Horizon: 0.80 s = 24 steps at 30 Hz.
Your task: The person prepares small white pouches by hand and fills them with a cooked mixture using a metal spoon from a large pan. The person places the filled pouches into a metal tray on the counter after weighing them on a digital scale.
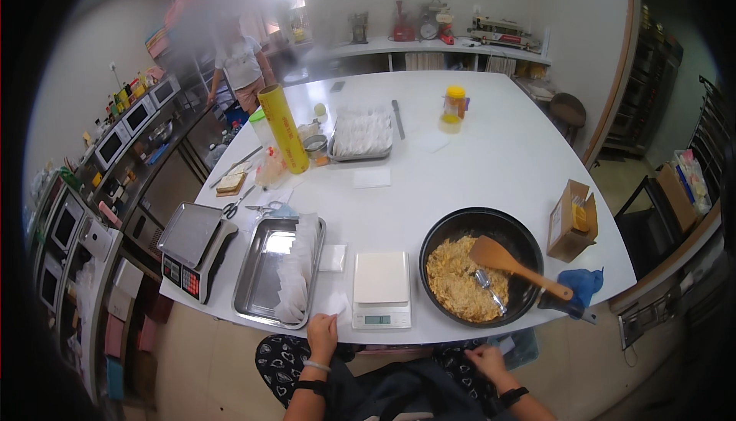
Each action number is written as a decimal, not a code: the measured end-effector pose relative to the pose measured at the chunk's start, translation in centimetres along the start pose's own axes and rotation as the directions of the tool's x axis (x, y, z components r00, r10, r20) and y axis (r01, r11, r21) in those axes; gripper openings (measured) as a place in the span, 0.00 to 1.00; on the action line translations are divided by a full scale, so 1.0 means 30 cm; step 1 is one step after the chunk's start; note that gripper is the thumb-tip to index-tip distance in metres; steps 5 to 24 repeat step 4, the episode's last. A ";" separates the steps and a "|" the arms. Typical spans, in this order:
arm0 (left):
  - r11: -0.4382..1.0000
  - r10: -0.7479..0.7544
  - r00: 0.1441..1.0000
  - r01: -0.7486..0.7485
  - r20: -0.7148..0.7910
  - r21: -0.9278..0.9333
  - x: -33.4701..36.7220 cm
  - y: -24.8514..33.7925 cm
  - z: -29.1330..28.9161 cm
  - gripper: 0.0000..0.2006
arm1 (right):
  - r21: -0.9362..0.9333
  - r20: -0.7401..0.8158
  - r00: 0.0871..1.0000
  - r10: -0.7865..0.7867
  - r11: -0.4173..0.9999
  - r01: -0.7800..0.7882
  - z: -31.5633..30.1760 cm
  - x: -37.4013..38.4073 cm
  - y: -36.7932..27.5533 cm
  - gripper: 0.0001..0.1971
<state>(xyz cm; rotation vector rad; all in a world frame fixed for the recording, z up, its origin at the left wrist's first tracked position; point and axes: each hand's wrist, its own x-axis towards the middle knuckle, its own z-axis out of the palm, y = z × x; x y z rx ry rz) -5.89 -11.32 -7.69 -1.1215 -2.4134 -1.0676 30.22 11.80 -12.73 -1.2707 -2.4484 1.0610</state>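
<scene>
At the table's front edge my left hand [322, 333] is closed, its fingertips pinching a small white paper packet [334, 303]. Just beyond it a metal tray [254, 268] holds a row of overlapping white paper packets [296, 271]. A white digital scale [382, 287] with a bare top stands to the right of that hand. Farther right is a black pan [439, 231] of yellowish crumbly food [456, 283], with a wooden spatula [520, 266] and a metal scoop [491, 292] in it. Below the table edge, by my lap, my right hand [488, 362] has curled fingers; whether they hold anything is hidden.
Left stands a larger scale [195, 248], with scissors [231, 210] nearby. Farther back are a tall yellow tube [284, 131], a tray of white packets [363, 133] and a yellow-lidded jar [452, 110]. A cardboard box [571, 222] and blue cloth [580, 286] lie right. Another person [244, 68] stands back left.
</scene>
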 end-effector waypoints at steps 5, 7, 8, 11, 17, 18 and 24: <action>1.000 -0.004 1.000 0.005 0.026 -0.011 0.014 0.018 -0.020 0.02 | -0.025 0.167 0.982 -0.092 0.995 0.098 0.034 -0.001 -0.137 0.18; 1.000 -0.004 1.000 0.005 0.026 -0.011 0.014 0.018 -0.020 0.02 | -0.025 0.167 0.982 -0.092 0.995 0.098 0.034 -0.001 -0.137 0.18; 1.000 -0.004 1.000 0.005 0.026 -0.011 0.014 0.018 -0.020 0.02 | -0.025 0.167 0.982 -0.092 0.995 0.098 0.034 -0.001 -0.137 0.18; 1.000 -0.004 1.000 0.005 0.026 -0.011 0.014 0.018 -0.020 0.02 | -0.025 0.167 0.982 -0.092 0.995 0.098 0.034 -0.001 -0.137 0.18; 1.000 -0.004 1.000 0.005 0.026 -0.011 0.014 0.018 -0.020 0.02 | -0.025 0.167 0.982 -0.092 0.995 0.098 0.034 -0.001 -0.137 0.18; 1.000 -0.004 1.000 0.005 0.026 -0.011 0.014 0.018 -0.020 0.02 | -0.025 0.167 0.982 -0.092 0.995 0.098 0.034 -0.001 -0.137 0.18; 1.000 -0.004 1.000 0.005 0.026 -0.011 0.014 0.018 -0.020 0.02 | -0.025 0.167 0.982 -0.092 0.995 0.098 0.034 -0.001 -0.137 0.18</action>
